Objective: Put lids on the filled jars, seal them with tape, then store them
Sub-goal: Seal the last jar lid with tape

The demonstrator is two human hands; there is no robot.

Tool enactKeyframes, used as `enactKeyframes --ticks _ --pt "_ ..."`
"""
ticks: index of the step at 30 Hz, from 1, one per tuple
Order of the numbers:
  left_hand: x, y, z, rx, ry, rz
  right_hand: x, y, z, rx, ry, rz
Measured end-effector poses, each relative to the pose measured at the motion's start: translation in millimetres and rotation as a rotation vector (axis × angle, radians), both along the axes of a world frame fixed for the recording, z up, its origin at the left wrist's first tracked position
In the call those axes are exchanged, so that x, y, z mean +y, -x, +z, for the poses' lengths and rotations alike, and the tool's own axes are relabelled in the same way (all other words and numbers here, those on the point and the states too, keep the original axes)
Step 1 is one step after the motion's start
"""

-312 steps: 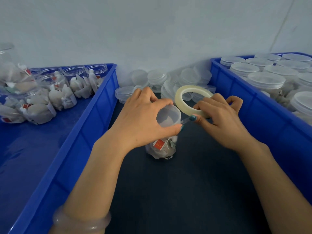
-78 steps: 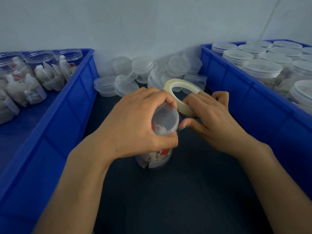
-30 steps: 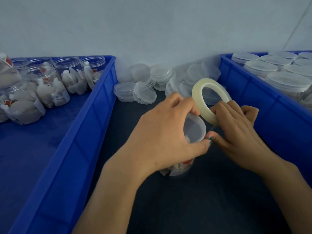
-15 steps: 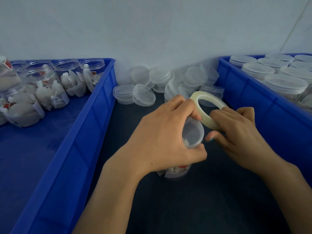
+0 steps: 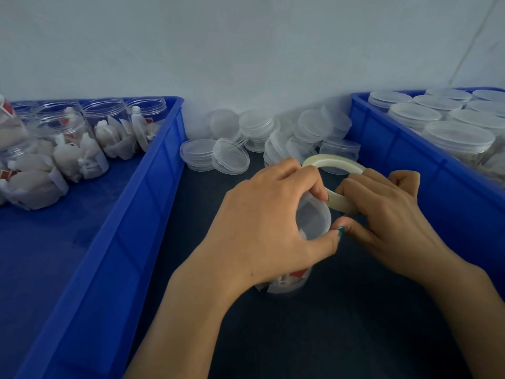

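Observation:
A clear lidded jar (image 5: pixel 311 220) filled with white packets stands on the dark table between two blue crates. My left hand (image 5: pixel 270 222) grips it from above, fingers curled round the lid's rim and most of the jar hidden beneath. My right hand (image 5: pixel 382 214) holds a pale tape roll (image 5: pixel 332 165) tight against the jar's right side, fingers through the ring, thumb tip touching the lid's edge beside my left thumb.
The left blue crate (image 5: pixel 153 170) holds several open filled jars (image 5: pixel 68 143). The right blue crate (image 5: pixel 410 149) holds several lidded jars (image 5: pixel 459 135). A heap of loose clear lids (image 5: pixel 232 157) lies on the dark table (image 5: pixel 341 324) by the back wall.
The tape roll has dropped lower and tilted flatter against the jar. My right thumb has come in to the lid's edge. My left hand keeps its grip on the jar.

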State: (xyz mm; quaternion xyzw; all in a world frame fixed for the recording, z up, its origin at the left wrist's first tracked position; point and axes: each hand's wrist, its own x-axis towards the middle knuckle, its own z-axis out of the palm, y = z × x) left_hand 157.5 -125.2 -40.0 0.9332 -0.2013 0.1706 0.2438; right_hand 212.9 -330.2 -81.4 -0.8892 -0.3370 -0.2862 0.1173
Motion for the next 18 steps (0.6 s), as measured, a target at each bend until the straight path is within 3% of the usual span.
enactKeyframes --ticks 10,18 --pt "3 0 2 0.092 0.037 -0.048 0 1 0 0.112 -0.043 0.059" --pt "-9 5 -2 -0.043 -0.081 0.055 5 4 0 0.016 -0.052 0.006"
